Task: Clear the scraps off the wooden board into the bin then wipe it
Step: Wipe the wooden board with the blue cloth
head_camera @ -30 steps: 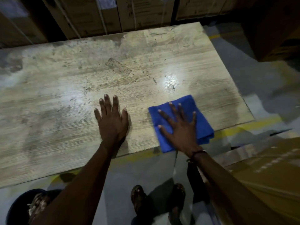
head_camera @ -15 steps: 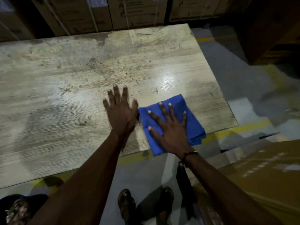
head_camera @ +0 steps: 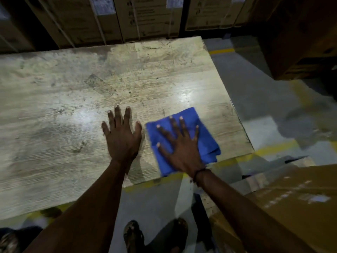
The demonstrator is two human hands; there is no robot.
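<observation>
A large pale wooden board (head_camera: pixel 69 99) lies flat, stained with dark smudges and specks. A folded blue cloth (head_camera: pixel 204 130) lies near the board's front right corner. My right hand (head_camera: pixel 180 145) presses flat on the cloth with fingers spread. My left hand (head_camera: pixel 122 136) rests flat on the bare board just left of the cloth, fingers straight. The dark rim of a bin (head_camera: pixel 12 236) shows at the bottom left corner, mostly cut off by the frame.
Stacked cardboard boxes (head_camera: pixel 138 17) stand behind the board. A brown box (head_camera: pixel 295 201) sits at the lower right. The grey floor (head_camera: pixel 255 99) with yellow lines lies to the right. My sandalled feet (head_camera: pixel 133 234) stand by the board's front edge.
The cloth under my right hand slid left, close to my left hand, then back a little to the right. The camera view shifted; my left hand stayed flat on the board.
</observation>
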